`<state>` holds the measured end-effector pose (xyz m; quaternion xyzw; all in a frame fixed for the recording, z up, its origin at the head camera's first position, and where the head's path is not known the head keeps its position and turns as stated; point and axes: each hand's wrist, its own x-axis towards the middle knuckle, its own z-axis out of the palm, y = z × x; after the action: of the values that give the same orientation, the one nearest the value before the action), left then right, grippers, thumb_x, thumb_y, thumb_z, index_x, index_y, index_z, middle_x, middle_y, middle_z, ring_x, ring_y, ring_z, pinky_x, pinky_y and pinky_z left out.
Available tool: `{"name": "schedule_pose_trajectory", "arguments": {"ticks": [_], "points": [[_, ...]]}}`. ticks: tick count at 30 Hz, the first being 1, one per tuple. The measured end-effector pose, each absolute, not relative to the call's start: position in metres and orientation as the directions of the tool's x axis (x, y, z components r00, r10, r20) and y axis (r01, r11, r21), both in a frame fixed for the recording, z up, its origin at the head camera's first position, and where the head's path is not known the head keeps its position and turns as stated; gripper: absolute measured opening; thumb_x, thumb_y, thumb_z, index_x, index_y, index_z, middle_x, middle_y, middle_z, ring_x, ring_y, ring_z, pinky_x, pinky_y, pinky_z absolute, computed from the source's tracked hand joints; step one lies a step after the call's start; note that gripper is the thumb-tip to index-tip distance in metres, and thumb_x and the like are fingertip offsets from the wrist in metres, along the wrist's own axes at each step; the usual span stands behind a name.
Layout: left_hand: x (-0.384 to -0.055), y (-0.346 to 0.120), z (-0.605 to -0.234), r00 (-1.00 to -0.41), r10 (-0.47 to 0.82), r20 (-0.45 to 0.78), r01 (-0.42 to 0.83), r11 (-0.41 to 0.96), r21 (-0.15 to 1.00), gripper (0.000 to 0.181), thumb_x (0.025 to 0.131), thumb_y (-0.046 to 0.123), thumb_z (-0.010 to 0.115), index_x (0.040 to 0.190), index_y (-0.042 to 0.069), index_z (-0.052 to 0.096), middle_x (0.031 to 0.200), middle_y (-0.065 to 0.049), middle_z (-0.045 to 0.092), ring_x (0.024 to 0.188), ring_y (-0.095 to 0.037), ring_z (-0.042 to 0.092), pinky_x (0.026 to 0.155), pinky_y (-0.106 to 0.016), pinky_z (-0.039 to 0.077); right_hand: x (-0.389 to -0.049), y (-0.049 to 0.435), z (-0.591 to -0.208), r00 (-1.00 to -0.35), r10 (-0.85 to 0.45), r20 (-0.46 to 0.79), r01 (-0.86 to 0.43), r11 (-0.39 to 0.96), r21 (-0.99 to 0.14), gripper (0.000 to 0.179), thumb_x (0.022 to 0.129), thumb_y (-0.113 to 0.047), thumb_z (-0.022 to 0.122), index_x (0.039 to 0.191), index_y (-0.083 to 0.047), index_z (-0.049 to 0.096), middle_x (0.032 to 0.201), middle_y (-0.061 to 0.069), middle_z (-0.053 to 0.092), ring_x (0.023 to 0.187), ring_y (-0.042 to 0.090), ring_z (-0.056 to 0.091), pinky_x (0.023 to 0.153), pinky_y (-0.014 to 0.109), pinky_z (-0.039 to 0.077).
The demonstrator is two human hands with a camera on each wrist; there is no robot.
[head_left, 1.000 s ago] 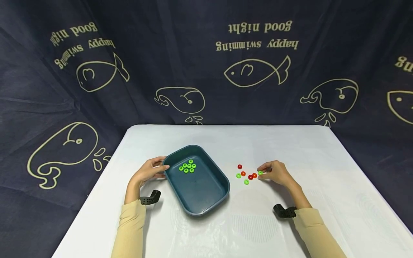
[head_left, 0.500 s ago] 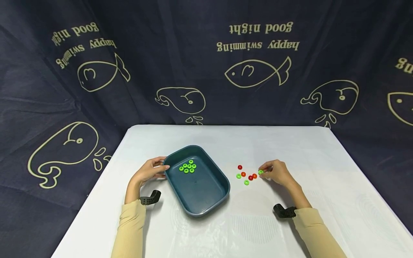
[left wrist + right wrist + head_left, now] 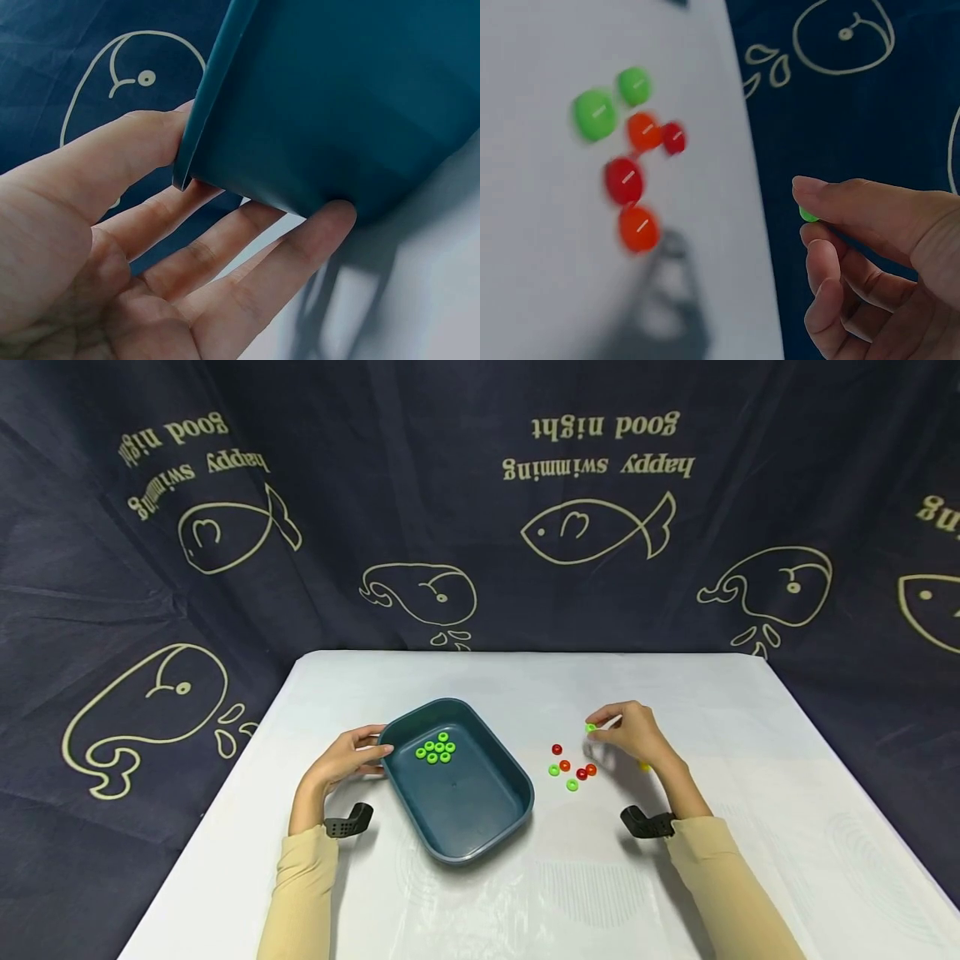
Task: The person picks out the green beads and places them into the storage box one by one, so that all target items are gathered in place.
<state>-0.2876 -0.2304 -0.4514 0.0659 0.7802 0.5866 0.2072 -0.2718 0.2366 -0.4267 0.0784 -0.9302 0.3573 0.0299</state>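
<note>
My left hand grips the left corner of a dark teal plastic tub. In the left wrist view the thumb lies over the rim and the fingers reach against the outer wall. Inside the tub lie several green rings, grouped toward the far left. My right hand pinches another green ring between thumb and forefinger, raised over the table; in the right wrist view only a sliver of that ring shows. Nearer me on the table lie two green rings with red rings and orange rings.
A white cloth covers the table, and a dark curtain with fish and whale drawings hangs behind it. Beside the right wrist a small yellow thing is partly hidden.
My right hand has lifted the pinched green ring and carried it away from me and slightly left. A yellow bit now shows near the wrist. The left hand and tub have stayed put.
</note>
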Motion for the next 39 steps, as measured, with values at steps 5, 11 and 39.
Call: {"name": "schedule_pose_trajectory", "arguments": {"ticks": [5,11,39], "points": [[-0.288,-0.231,-0.452,-0.905,0.349,-0.243,-0.136,0.303,0.943,0.062,0.091,0.016,0.061,0.143,-0.003,0.032,0.133,-0.030,0.042,0.095,-0.024,0.066,0.087,-0.044,0.057,-0.282,0.214,-0.410,-0.979,-0.150,0.136,-0.203,0.712,-0.673,0.020,0.076,-0.014,0.077,0.095,-0.008,0.075,0.091,0.012,0.072,0.074,0.022,0.063,0.066,0.027,0.051],[-0.288,-0.232,-0.452,-0.907,0.344,-0.244,-0.138,0.305,0.943,0.063,0.091,0.017,0.062,0.143,-0.002,0.032,0.134,-0.030,0.041,0.096,-0.026,0.066,0.088,-0.044,0.057,-0.293,0.175,-0.393,-0.964,-0.209,0.167,-0.266,0.669,-0.694,0.020,0.076,-0.014,0.077,0.095,-0.008,0.075,0.092,0.012,0.072,0.075,0.024,0.065,0.060,0.025,0.053],[-0.288,-0.229,-0.449,-0.906,0.339,-0.253,-0.153,0.294,0.943,0.060,0.092,0.015,0.061,0.143,-0.001,0.033,0.136,-0.029,0.040,0.102,-0.030,0.063,0.087,-0.042,0.058,-0.317,0.003,-0.413,-0.842,-0.526,0.117,-0.467,0.603,-0.647,0.018,0.075,-0.013,0.079,0.092,-0.010,0.075,0.090,0.003,0.074,0.088,0.017,0.066,0.073,0.024,0.056]]}}
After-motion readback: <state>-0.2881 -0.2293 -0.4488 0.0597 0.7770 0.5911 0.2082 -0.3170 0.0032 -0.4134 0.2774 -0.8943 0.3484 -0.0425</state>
